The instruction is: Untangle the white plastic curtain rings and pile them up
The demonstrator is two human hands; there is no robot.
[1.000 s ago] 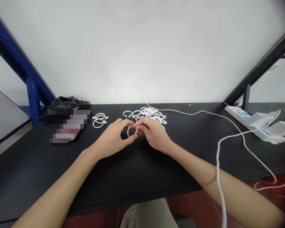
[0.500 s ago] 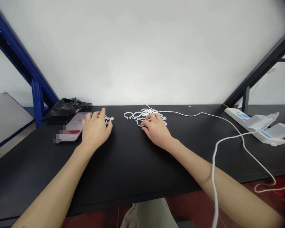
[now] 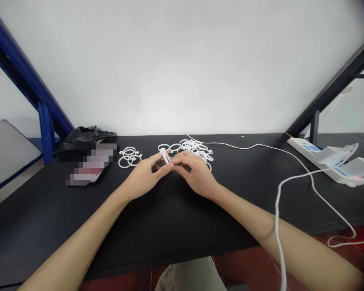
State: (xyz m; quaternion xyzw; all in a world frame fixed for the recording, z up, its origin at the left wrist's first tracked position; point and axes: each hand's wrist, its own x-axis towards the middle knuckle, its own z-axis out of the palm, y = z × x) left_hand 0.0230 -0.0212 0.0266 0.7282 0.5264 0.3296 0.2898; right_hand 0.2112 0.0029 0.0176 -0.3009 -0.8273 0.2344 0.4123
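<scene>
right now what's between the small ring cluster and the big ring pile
Head view: the left hand and right hand meet there, both pinching a white ring; a loose ring lies just behind.

Soft, even indoor light makes the white wall [image 3: 182, 60] bright; the black desk [image 3: 170, 226] reads dark and matte. Focus is sharp centrally; wide-angle distortion bends the edges, the top-right corner darkens, a pixelated patch [image 3: 89, 163] sits left
</scene>
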